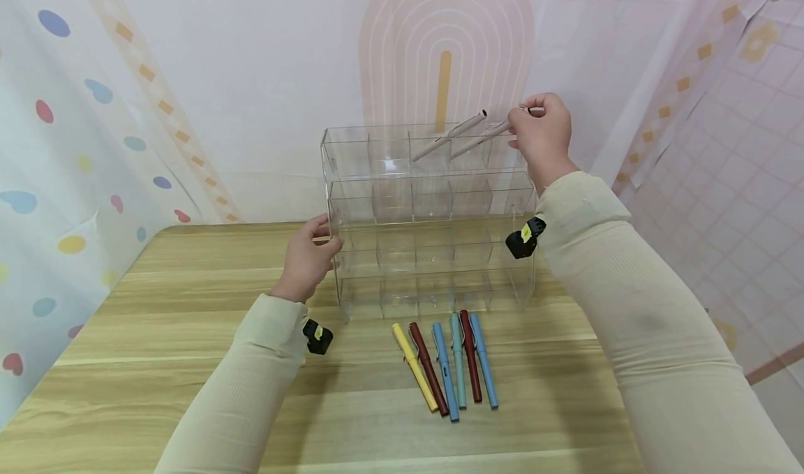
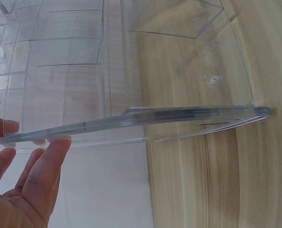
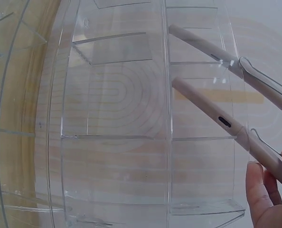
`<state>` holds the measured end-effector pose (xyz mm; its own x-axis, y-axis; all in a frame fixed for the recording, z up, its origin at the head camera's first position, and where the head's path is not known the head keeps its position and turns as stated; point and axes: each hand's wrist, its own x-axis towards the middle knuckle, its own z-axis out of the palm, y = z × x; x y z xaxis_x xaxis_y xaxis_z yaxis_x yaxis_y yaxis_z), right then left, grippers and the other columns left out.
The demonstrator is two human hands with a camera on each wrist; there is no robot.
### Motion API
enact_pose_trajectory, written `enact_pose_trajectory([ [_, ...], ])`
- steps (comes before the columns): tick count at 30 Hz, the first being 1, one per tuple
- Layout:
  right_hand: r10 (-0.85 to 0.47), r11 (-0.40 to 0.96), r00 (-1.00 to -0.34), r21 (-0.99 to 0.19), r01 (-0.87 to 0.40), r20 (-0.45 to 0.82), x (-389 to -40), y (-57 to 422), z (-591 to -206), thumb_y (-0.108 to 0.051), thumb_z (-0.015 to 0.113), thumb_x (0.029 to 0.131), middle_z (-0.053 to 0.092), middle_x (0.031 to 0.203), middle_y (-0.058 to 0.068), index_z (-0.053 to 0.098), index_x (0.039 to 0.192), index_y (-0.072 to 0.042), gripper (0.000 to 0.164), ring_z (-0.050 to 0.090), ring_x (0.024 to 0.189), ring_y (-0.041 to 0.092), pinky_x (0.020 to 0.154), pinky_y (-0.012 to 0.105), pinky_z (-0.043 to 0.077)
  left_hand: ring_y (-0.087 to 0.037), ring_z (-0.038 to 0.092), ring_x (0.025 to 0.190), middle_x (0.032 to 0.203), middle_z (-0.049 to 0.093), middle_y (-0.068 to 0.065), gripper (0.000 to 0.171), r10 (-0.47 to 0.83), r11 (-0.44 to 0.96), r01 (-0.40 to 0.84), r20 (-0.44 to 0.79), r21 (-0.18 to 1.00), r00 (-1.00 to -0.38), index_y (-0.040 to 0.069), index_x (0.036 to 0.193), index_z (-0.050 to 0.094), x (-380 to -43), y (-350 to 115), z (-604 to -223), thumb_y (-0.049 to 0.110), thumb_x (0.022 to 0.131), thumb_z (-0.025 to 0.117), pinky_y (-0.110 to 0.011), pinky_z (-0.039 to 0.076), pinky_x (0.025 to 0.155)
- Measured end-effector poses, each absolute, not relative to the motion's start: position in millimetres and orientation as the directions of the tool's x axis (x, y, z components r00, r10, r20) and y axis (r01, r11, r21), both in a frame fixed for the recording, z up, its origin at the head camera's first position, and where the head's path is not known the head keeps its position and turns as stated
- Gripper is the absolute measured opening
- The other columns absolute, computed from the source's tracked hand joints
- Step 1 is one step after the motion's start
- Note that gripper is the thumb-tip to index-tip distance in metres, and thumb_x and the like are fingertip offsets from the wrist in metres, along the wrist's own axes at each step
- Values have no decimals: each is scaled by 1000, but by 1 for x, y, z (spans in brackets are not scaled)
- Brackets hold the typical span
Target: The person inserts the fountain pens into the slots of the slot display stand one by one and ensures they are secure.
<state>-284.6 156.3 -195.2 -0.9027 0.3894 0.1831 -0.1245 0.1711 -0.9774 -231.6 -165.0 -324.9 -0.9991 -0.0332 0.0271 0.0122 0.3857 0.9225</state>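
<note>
A clear acrylic rack (image 1: 394, 250) with tiers of divided compartments stands upright on the table. My left hand (image 1: 308, 259) holds its left side panel, the edge lying between thumb and fingers in the left wrist view. Up at the top tier, my right hand (image 1: 546, 135) pinches the upper, clip end of a pale pinkish pen (image 3: 202, 100). That pen slants, its lower end inside a top compartment. Beside it to the left, a second pale pen (image 3: 263, 81) with a metal clip leans in the neighbouring top compartment, untouched by the hand.
In front of the rack, several capped pens lie side by side: a yellow pen (image 1: 414, 366), a dark red pen (image 1: 430, 369), a blue pen (image 1: 446, 373), a teal pen (image 1: 458, 362) and others. The wooden table (image 1: 182, 306) reaches back to a patterned curtain (image 1: 251, 76).
</note>
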Motion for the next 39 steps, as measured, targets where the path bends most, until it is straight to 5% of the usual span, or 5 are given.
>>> enact_pose_trajectory([
  [16,354,175,-917,-976,-129,185,-286,156,-197,-2,54,91,43,97,-2,52,112,-10,23,49,83,7,81,26,54,-34,51,118,136,45,-22,58,-31,394,4,18,919,-999,8,152,30,-233,-165,-326,8,98,52,-29,55,75],
  [30,349,160,-918,-977,-140,189,-288,155,-198,4,55,90,49,98,-3,52,124,-5,35,53,98,13,74,20,50,-34,52,116,135,46,-23,58,-27,387,18,31,922,-999,8,152,30,-233,-165,-326,8,98,52,-32,55,77],
  [39,341,148,-913,-972,-184,225,-286,155,-200,6,54,90,55,103,1,51,125,-3,36,51,93,10,71,18,48,-34,51,117,134,46,-23,58,-27,386,13,26,922,-999,8,152,30,-232,-165,-326,8,98,52,-34,55,78],
])
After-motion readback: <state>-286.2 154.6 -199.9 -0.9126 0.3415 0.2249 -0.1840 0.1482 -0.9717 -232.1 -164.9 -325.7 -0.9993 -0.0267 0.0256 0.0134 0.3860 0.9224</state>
